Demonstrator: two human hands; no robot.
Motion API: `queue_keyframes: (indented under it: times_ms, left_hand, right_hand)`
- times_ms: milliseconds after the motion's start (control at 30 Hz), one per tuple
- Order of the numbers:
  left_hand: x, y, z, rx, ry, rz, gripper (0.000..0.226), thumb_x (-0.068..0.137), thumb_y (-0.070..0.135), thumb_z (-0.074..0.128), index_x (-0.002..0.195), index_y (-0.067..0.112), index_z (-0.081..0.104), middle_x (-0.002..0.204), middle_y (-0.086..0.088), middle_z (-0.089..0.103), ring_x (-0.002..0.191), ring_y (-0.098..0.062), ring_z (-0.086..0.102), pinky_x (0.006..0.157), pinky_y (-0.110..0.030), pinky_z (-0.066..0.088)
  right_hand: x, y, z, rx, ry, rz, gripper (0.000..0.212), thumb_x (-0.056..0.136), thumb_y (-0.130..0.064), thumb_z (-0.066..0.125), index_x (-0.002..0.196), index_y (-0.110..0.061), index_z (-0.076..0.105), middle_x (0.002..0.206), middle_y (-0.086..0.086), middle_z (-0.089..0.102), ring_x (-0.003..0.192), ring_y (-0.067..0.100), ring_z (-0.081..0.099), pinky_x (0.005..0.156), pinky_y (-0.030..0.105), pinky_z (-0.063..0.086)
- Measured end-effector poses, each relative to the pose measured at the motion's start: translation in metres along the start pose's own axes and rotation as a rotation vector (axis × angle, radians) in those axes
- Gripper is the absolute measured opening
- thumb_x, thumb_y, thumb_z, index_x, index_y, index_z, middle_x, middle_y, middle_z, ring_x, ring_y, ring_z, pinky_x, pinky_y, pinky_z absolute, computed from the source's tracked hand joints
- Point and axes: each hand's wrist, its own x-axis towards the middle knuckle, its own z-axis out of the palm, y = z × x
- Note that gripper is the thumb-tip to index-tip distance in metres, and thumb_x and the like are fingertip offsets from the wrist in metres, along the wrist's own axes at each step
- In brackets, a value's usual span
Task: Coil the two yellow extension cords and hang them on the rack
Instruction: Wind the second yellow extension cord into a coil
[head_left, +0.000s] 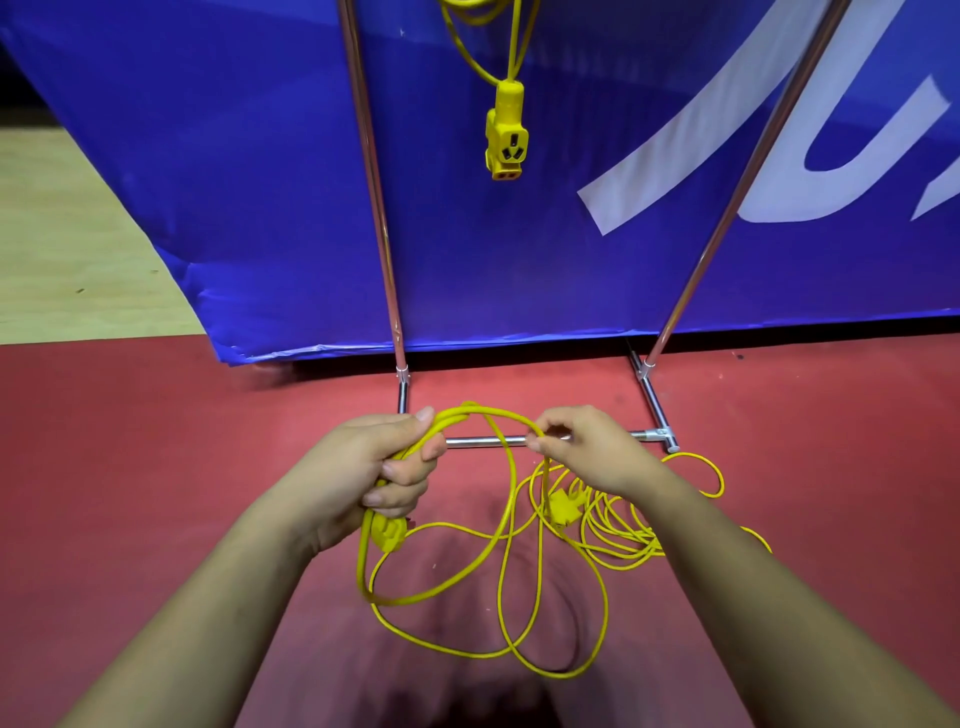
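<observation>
Yellow extension cord (470, 409) is gripped as gathered loops by the left hand (384, 467) and pinched by the right hand (587, 452) for the next turn, slack heaped at four o'clock; the second cord (508, 136) is hung at twelve o'clock.

Bare forearms (208, 597), left hand (374, 467), right hand (592, 447)

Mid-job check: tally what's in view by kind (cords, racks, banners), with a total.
Yellow extension cords: 2 (hung cord, loose cord)
Metal rack: 1
Blue banner: 1
Total: 4
</observation>
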Motion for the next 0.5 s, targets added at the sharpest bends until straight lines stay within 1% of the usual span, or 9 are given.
queue_keyframes:
  times_ms: [67, 133, 233, 267, 333, 367, 400, 467, 500]
  left_hand:
    - [-0.002, 0.002, -0.001, -0.02, -0.014, 0.017, 0.031, 0.094, 0.031, 0.048, 0.071, 0.01, 0.049, 0.052, 0.001, 0.019, 0.035, -0.008, 0.017, 0.038, -0.02, 0.017]
    - [-0.003, 0.002, -0.001, -0.028, -0.024, 0.044, 0.033, 0.095, 0.03, 0.048, 0.068, 0.011, 0.049, 0.051, 0.002, 0.02, 0.035, -0.007, 0.017, 0.039, -0.021, 0.016]
    - [-0.003, 0.006, -0.004, -0.095, -0.02, 0.088, 0.036, 0.095, 0.032, 0.043, 0.065, 0.012, 0.047, 0.048, 0.005, 0.02, 0.033, -0.006, 0.017, 0.04, -0.024, 0.013]
    - [-0.004, 0.008, -0.006, -0.134, -0.027, 0.103, 0.037, 0.096, 0.033, 0.04, 0.065, 0.013, 0.047, 0.047, 0.006, 0.021, 0.033, -0.006, 0.018, 0.041, -0.025, 0.012]
    - [-0.005, 0.012, -0.012, -0.211, -0.033, 0.132, 0.038, 0.096, 0.034, 0.037, 0.065, 0.014, 0.046, 0.045, 0.008, 0.023, 0.032, -0.004, 0.02, 0.041, -0.025, 0.012]
    - [-0.006, 0.014, -0.015, -0.229, -0.027, 0.144, 0.038, 0.096, 0.035, 0.037, 0.065, 0.014, 0.046, 0.045, 0.008, 0.023, 0.032, -0.005, 0.022, 0.041, -0.024, 0.014]
    - [-0.006, 0.015, -0.017, -0.225, -0.019, 0.155, 0.038, 0.096, 0.035, 0.036, 0.066, 0.014, 0.047, 0.046, 0.007, 0.024, 0.033, -0.006, 0.023, 0.04, -0.023, 0.018]
    - [-0.004, 0.013, -0.017, -0.159, 0.006, 0.168, 0.037, 0.097, 0.035, 0.036, 0.07, 0.013, 0.05, 0.05, 0.005, 0.026, 0.037, -0.009, 0.025, 0.041, -0.021, 0.027]
    - [-0.003, 0.011, -0.016, -0.112, 0.024, 0.178, 0.035, 0.096, 0.034, 0.037, 0.074, 0.012, 0.052, 0.053, 0.003, 0.028, 0.039, -0.011, 0.027, 0.043, -0.022, 0.03]
  right_hand:
    - [-0.001, 0.016, 0.008, 0.039, -0.027, 0.069, 0.017, 0.09, -0.016, 0.066, 0.076, -0.025, 0.06, 0.072, -0.002, 0.058, 0.066, 0.008, 0.049, 0.065, 0.024, 0.041]
    - [-0.001, 0.029, 0.016, 0.039, -0.041, 0.112, 0.019, 0.092, -0.013, 0.063, 0.077, -0.024, 0.057, 0.073, -0.004, 0.056, 0.065, 0.009, 0.049, 0.063, 0.021, 0.04]
    - [0.001, 0.052, 0.028, -0.031, -0.069, 0.195, 0.012, 0.092, -0.014, 0.061, 0.082, -0.015, 0.056, 0.074, -0.001, 0.053, 0.068, 0.014, 0.047, 0.065, 0.029, 0.04]
    - [0.001, 0.059, 0.031, -0.053, -0.073, 0.241, 0.012, 0.092, -0.015, 0.061, 0.082, -0.012, 0.055, 0.074, -0.001, 0.052, 0.066, 0.015, 0.045, 0.063, 0.03, 0.038]
    - [0.0, 0.071, 0.034, -0.053, -0.042, 0.34, 0.016, 0.092, -0.015, 0.062, 0.08, -0.014, 0.051, 0.07, 0.002, 0.052, 0.057, 0.013, 0.04, 0.054, 0.027, 0.032]
    - [-0.001, 0.073, 0.034, 0.001, 0.001, 0.382, 0.02, 0.091, -0.014, 0.064, 0.078, -0.015, 0.049, 0.069, 0.005, 0.056, 0.053, 0.013, 0.04, 0.05, 0.025, 0.031]
    - [-0.001, 0.073, 0.034, 0.108, 0.056, 0.417, 0.021, 0.09, -0.013, 0.065, 0.078, -0.016, 0.048, 0.069, 0.007, 0.061, 0.051, 0.012, 0.045, 0.048, 0.023, 0.033]
    - [-0.003, 0.064, 0.035, 0.413, 0.146, 0.476, 0.021, 0.091, -0.01, 0.064, 0.082, -0.014, 0.046, 0.067, 0.012, 0.066, 0.048, 0.016, 0.056, 0.047, 0.022, 0.04]
    - [-0.003, 0.057, 0.035, 0.526, 0.163, 0.493, 0.02, 0.093, -0.009, 0.062, 0.083, -0.013, 0.045, 0.064, 0.012, 0.065, 0.046, 0.018, 0.057, 0.046, 0.022, 0.042]
